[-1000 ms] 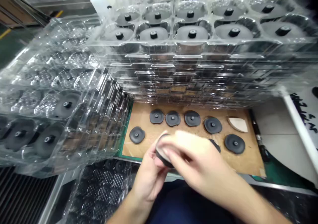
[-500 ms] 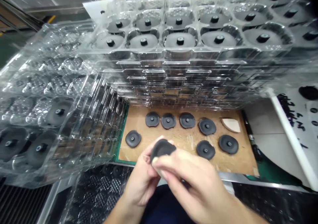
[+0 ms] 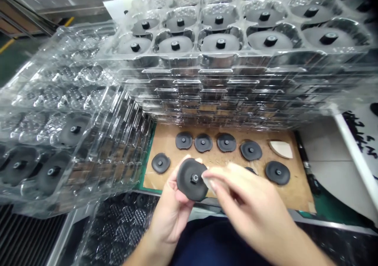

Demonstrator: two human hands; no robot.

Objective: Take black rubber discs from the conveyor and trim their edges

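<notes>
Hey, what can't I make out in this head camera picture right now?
In the head view:
- Held disc's underside: turned away, over the left hand.
- Partly covered disc: mostly behind the right hand.
- What the right hand pinches, if anything: its fingers and blur hide it.
- Handwriting: blurred, at the right edge.
- Lower trays' contents: glare and blur.

The held disc (image 3: 186,189) is charcoal black, the cardboard (image 3: 162,140) plain tan, the surface (image 3: 336,203) green, the trays (image 3: 218,56) clear, the clothing (image 3: 206,244) navy.
</notes>
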